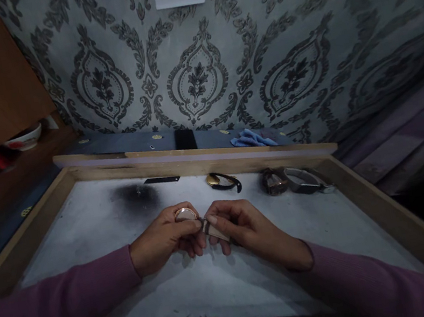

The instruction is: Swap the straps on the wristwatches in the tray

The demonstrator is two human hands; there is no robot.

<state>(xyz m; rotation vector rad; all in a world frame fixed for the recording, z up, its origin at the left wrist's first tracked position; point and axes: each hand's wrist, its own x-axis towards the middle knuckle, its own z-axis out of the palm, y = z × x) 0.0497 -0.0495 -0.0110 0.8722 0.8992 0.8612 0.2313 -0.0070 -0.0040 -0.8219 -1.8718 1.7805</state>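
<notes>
A wristwatch with a round, gold-rimmed case (185,214) is held above the white surface of a wooden-framed tray (205,307). My left hand (164,238) is closed around the case, thumb pressed near its edge. The light-coloured strap (217,232) runs from the case to the right, where my right hand (245,229) pinches it between thumb and fingers. Both hands' fingertips nearly meet at a dark part of the strap. The far end of the strap is partly hidden by my right fingers.
Behind my hands lie a flat black blade-like piece (161,180), a gold watch with black strap (222,181), a brown coiled item (273,181) and a grey-banded watch (304,180). Beyond the tray's raised rim are a black phone-like object (184,140) and blue cloth (251,138).
</notes>
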